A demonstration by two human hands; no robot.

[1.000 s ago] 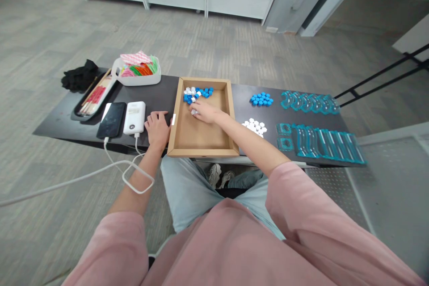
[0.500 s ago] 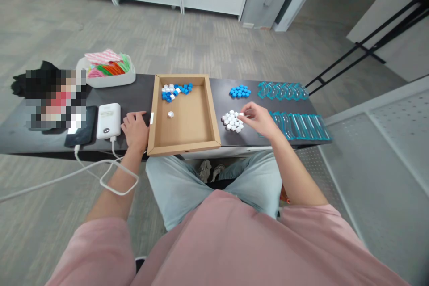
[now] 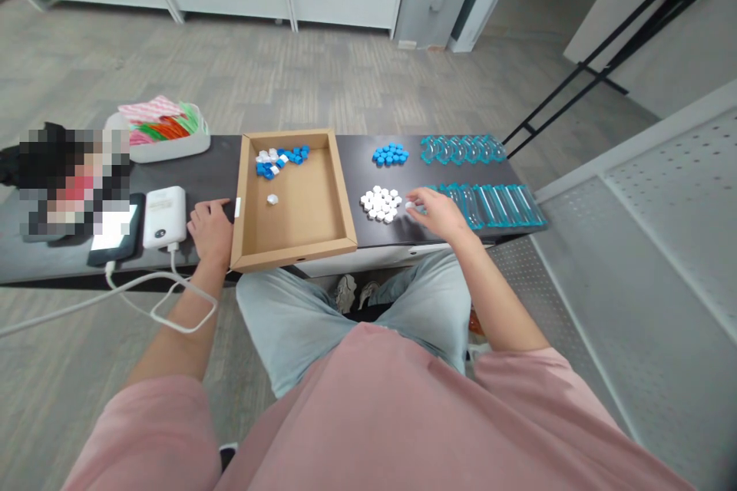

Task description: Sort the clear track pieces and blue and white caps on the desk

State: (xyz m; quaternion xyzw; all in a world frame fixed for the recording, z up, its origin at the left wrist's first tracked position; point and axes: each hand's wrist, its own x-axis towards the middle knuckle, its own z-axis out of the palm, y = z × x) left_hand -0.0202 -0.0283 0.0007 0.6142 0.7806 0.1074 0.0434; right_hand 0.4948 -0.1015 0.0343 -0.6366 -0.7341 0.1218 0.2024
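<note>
A shallow cardboard tray [image 3: 339, 199] lies on the black table [image 3: 219, 169]. Blue and white hexagonal pieces [image 3: 280, 159] are clustered in its far left corner, and one white piece [image 3: 272, 199] lies alone on the tray floor. To the tray's right sit a heap of white pieces [image 3: 381, 202] and a heap of blue pieces [image 3: 390, 154]. My right hand [image 3: 438, 213] is just right of the white heap, its fingertips pinching a white piece. My left hand [image 3: 211, 229] rests with curled fingers against the tray's left wall.
Clear teal curved track pieces [image 3: 461, 148] and straight ones [image 3: 495, 203] line the table's right end. On the left are a white power bank [image 3: 165, 216] with a cable, a phone [image 3: 112, 239] and a white tub of coloured items [image 3: 164, 130]. A blurred patch covers the far left.
My right hand left the tray, leaving one white piece on its floor, went right to the white heap and now pinches a piece there. The view swung right. My left hand stayed.
</note>
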